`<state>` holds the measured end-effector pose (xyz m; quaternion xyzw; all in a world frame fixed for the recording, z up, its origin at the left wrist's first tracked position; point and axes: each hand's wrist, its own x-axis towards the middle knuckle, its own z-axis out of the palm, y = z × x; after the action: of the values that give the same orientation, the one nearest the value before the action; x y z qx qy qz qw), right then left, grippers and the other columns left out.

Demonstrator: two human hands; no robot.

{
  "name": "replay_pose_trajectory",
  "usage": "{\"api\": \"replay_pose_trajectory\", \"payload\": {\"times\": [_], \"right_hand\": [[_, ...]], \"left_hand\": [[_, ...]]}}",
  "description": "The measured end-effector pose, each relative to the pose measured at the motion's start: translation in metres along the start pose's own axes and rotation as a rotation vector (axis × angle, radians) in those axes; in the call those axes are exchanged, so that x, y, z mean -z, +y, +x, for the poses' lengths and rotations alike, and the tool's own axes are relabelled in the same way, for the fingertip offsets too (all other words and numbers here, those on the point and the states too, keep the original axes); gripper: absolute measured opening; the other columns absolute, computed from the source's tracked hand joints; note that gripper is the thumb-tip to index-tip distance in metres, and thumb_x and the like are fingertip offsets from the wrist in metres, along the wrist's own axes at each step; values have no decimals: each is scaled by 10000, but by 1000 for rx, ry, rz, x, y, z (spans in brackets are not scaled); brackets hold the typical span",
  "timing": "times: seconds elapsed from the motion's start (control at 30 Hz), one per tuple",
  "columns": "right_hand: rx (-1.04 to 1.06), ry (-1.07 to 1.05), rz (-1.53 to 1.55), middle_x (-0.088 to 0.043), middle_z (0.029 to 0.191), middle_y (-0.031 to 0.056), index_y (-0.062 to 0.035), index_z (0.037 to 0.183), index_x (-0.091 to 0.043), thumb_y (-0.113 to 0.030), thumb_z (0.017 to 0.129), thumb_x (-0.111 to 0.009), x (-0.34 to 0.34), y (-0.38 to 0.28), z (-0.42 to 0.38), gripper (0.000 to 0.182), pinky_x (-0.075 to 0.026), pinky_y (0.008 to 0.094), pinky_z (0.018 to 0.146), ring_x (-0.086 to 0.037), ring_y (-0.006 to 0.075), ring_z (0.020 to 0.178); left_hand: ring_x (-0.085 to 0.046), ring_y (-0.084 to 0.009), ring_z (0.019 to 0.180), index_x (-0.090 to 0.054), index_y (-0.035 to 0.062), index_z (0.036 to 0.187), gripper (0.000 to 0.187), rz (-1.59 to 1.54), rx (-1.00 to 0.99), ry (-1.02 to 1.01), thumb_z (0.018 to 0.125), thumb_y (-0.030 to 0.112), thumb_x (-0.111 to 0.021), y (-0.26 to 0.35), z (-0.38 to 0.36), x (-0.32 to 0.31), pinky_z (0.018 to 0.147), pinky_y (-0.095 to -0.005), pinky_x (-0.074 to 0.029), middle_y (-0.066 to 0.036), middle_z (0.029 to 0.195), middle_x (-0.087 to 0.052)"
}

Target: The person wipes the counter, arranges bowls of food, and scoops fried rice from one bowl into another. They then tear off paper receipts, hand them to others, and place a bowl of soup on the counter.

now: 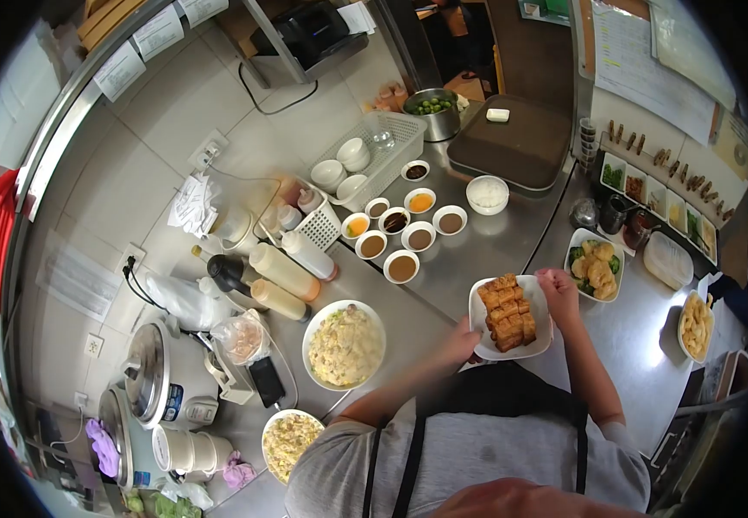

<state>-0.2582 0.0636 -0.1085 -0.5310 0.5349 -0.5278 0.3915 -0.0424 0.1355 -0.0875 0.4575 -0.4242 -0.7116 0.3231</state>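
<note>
A white square dish holds browned pieces of food cut in rows. My left hand grips its left edge, with the fingers partly hidden by the dish. At the upper right corner my right hand is closed on the rim. Right of that hand lies a white dish with golden food and green vegetables. Several small white bowls of sauce stand beyond the held dish. A large bowl of fried rice is left of my left hand.
Squeeze bottles and a white basket stand by the wall. A bowl of white rice, a brown tray and a metal pot are farther back. Garnish containers and an oval bowl are at the right.
</note>
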Motion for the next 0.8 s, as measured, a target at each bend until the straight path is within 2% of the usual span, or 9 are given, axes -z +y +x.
{"api": "replay_pose_trajectory", "payload": {"times": [0.1,0.23,0.3,0.37,0.47,0.5,0.63,0.77,0.8], "right_hand": [[256,-87,-214,-550,867,141,-9,864,-575,-160,776,-530,-1,0,-5,180,-420,297,705,-526,241,786],[396,-159,-410,-548,927,178,-20,880,-594,-151,792,-494,-9,3,-6,187,-404,355,765,-501,311,870],[308,-175,-424,-565,893,156,-22,879,-594,-136,794,-483,-7,-8,-15,181,-394,354,781,-489,305,906],[276,-134,-388,-587,815,139,-33,848,-606,-129,769,-499,-6,-13,-29,164,-420,341,723,-524,295,831],[-43,-359,-446,-591,754,141,-40,816,-615,-136,747,-509,15,-23,-43,159,-440,333,642,-554,282,705],[-229,-393,-326,-587,719,156,-45,796,-621,-155,730,-520,26,-27,-45,163,-443,330,590,-563,279,622],[-181,-252,-498,-593,718,150,-45,797,-624,-180,724,-538,53,-31,-30,176,-445,322,616,-577,268,660],[-75,-186,-482,-602,725,138,-47,801,-628,-202,712,-561,32,-42,5,191,-448,319,625,-584,260,672],[-31,-172,-460,-604,728,134,-47,802,-628,-207,709,-565,25,-38,12,196,-449,319,626,-585,257,673]], "left_hand": [[-529,-98,611,-326,81,1165,372,-43,-2,48,795,75,-368,-11,5,6,427,-204,-412,-57,882,-529],[-540,-118,563,-350,67,1124,311,-186,-79,215,813,79,-352,6,-9,-12,377,-226,-409,-80,825,-545],[-531,-130,497,-347,45,1098,293,-164,-48,246,807,84,-354,2,-2,-6,337,-224,-395,-92,754,-555],[-525,-135,463,-340,29,1074,296,-25,10,270,789,105,-367,-14,10,11,322,-213,-390,-104,711,-560],[-530,-135,466,-335,24,1065,326,102,39,337,762,136,-378,-16,13,17,336,-210,-403,-113,721,-563],[-532,-136,473,-328,26,1068,328,111,46,337,762,135,-376,-17,13,16,345,-212,-408,-115,731,-561],[-538,-142,500,-301,40,1085,341,95,41,341,761,126,-365,-28,22,15,372,-228,-427,-121,772,-552],[-541,-160,522,-259,50,1113,360,-43,25,272,789,161,-370,-33,21,4,394,-254,-431,-125,801,-542],[-542,-165,526,-289,44,1095,343,-22,77,240,798,189,-383,-31,16,2,402,-259,-432,-115,778,-543]]}}
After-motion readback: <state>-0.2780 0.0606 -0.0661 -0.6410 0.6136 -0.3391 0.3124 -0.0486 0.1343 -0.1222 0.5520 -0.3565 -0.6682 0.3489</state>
